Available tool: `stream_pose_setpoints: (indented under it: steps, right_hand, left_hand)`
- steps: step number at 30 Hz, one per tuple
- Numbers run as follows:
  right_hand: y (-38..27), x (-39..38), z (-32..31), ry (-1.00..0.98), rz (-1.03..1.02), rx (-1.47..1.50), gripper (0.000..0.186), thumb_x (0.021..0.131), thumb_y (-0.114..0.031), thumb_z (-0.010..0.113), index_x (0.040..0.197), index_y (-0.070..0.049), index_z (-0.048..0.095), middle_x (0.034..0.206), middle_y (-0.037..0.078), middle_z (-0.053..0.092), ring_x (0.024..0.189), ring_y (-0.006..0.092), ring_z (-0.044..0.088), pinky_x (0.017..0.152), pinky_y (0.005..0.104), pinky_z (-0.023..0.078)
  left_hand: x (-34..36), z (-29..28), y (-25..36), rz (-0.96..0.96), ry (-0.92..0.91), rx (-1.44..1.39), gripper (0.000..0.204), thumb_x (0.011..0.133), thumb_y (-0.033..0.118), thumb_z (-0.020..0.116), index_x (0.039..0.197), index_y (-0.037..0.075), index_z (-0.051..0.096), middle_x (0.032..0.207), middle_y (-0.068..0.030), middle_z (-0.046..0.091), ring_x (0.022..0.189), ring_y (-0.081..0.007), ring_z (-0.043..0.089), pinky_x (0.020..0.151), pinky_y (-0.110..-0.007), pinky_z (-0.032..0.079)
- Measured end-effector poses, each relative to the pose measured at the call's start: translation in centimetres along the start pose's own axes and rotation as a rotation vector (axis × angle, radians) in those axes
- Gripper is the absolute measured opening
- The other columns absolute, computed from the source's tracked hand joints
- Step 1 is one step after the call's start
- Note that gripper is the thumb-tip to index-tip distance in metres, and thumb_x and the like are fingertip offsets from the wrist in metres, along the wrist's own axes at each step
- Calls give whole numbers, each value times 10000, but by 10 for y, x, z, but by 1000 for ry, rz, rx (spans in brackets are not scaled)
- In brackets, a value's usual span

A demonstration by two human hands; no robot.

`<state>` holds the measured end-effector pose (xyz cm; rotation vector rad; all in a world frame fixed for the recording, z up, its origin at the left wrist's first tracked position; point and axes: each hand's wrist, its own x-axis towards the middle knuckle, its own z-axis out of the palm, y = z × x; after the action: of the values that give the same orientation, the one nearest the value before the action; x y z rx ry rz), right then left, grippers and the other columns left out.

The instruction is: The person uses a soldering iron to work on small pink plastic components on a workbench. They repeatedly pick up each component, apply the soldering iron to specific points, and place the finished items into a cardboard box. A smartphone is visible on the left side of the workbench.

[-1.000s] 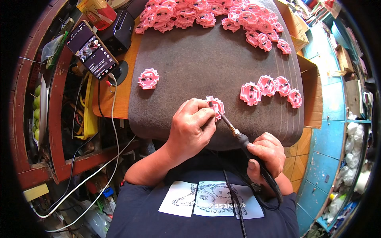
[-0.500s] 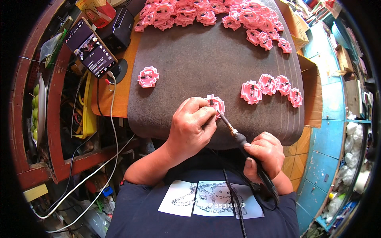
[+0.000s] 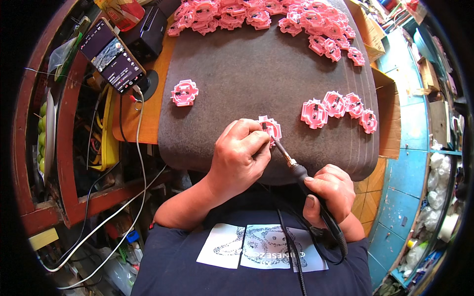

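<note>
A small pink plastic part [image 3: 270, 128] is held down on the dark grey mat [image 3: 237, 64] by the left hand [image 3: 239, 158], whose fingers are curled closed over its near edge; only the far half of the part is seen past the fingertips. A soldering iron [image 3: 301, 177] is gripped in the closed right hand [image 3: 330, 190] by its black handle, and its metal tip is laid against the pink part just beside the left thumb. Whether solder wire is also pinched in the left grip cannot be told, since the fingers hide that spot. The iron's black cord is run back over the dark shirt toward the lower edge.

The mat is draped over an orange table [image 3: 148, 108]. A row of four like pink parts [image 3: 338, 108] is set out on the mat to the right, well apart from the held one, and a single pink part [image 3: 184, 92] lies alone to the left. A large heap of pink parts [image 3: 266, 15] is spread along the far edge. A smartphone [image 3: 112, 56] with a lit screen is propped at the table's left corner, with a cable plugged into it.
</note>
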<state>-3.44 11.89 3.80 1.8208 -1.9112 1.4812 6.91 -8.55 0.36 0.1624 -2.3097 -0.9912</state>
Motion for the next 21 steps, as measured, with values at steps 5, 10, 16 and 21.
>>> stream_pose_setpoints:
  steps: [5, 10, 16, 21]
  right_hand:
    - [-1, 2, 1, 5, 2, -2, 201, 890, -68, 719, 1045, 38, 647, 669, 79, 593, 530, 240, 561, 510, 378, 434]
    - [-1, -1, 0, -3, 10, -10, 206, 892, -69, 717, 1053, 37, 645, 679, 80, 599, 543, 242, 570, 514, 382, 441]
    - [0, -9, -4, 76, 48, 19, 262, 940, -140, 718, 1097, 56, 643, 711, 112, 619, 570, 277, 595, 560, 395, 500]
    - [5, -11, -1, 187, 82, 12, 312, 935, -69, 737, 1206, 55, 646, 826, 159, 687, 656, 278, 652, 611, 400, 544]
  left_hand:
    - [0, 0, 0, 4, 4, 15, 161, 790, -49, 794, 913, 29, 726, 961, -115, 672, 850, -293, 702, 754, -387, 571]
    - [0, 0, 0, -15, -4, -4, 164, 789, -52, 795, 915, 28, 727, 959, -114, 672, 862, -294, 704, 762, -386, 573]
    - [-1, 1, 1, -7, 3, 11, 166, 785, -58, 795, 912, 23, 724, 964, -118, 677, 864, -294, 705, 766, -385, 573]
    - [-1, 2, -1, -5, 2, -4, 169, 784, -57, 797, 916, 22, 727, 960, -123, 681, 865, -302, 704, 774, -387, 573]
